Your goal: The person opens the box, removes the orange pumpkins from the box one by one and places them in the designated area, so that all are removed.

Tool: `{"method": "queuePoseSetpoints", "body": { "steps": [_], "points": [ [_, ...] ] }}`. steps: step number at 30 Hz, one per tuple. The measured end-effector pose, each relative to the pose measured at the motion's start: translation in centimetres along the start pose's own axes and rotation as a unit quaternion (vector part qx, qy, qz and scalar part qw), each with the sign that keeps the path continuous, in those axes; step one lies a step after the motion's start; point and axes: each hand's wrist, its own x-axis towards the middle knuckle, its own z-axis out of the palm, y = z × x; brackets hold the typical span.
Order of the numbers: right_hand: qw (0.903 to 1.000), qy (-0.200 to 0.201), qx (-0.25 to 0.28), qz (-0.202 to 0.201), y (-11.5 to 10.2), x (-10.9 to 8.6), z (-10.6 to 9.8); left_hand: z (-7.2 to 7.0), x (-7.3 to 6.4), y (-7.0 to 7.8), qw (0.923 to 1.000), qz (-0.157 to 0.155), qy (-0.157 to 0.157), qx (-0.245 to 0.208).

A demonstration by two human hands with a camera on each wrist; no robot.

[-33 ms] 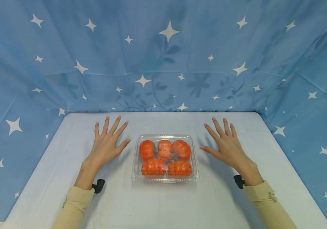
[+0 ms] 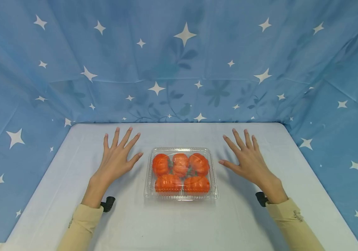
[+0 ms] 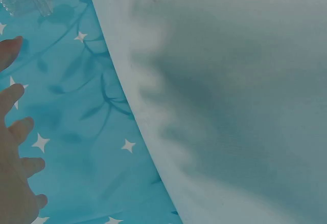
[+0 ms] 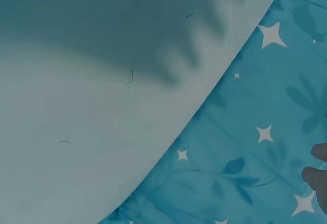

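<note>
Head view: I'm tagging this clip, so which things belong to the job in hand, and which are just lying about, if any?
Likely the job: clear container; orange-red rounded items inside it; left hand and right hand, either side, not touching it.

Just setting or worn: white table; blue starry curtain; black wrist pieces.

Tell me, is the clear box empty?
Not empty: the clear box holds five orange-red things, showing through its plastic, three behind two.
</note>
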Motion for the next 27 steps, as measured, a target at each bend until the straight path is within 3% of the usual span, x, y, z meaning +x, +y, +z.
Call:
{"method": "queuePoseSetpoints", "body": {
  "steps": [10, 12, 14, 15, 17, 20, 24, 27],
  "points": [
    [0.9999, -0.001, 0.013, -0.009, -0.7, -0.5, 0.2, 0.1, -1.4, 0.0, 0.9998, -0.015, 0.002, -0.015],
    [0.9997, 0.004, 0.023, -0.011, -1.0, -0.5, 0.2, 0.0, -1.6, 0.4, 0.9978, -0.030, -0.011, -0.057],
    [0.9990, 0.011, 0.039, -0.019, -1.4, -0.4, 0.1, -0.2, -1.7, 0.8, 0.9905, -0.054, -0.030, -0.123],
    [0.9984, 0.014, 0.048, -0.025, -1.7, -0.4, 0.1, -0.3, -1.8, 1.1, 0.9826, -0.071, -0.042, -0.166],
    [0.9968, 0.018, 0.068, -0.038, -2.4, -0.2, 0.0, -0.6, -2.0, 1.7, 0.9597, -0.109, -0.066, -0.251],
    [0.9946, 0.012, 0.088, -0.055, -3.6, -0.1, 0.0, -0.7, -2.2, 2.3, 0.9120, -0.167, -0.106, -0.359],
    [0.9924, -0.003, 0.100, -0.072, -5.2, -0.2, 0.2, -0.1, -2.4, 2.6, 0.8518, -0.210, -0.149, -0.457],
    [0.9905, -0.013, 0.111, -0.080, -6.4, -0.4, 0.4, 0.4, -2.5, 2.7, 0.8172, -0.221, -0.160, -0.508]
  ]
}}
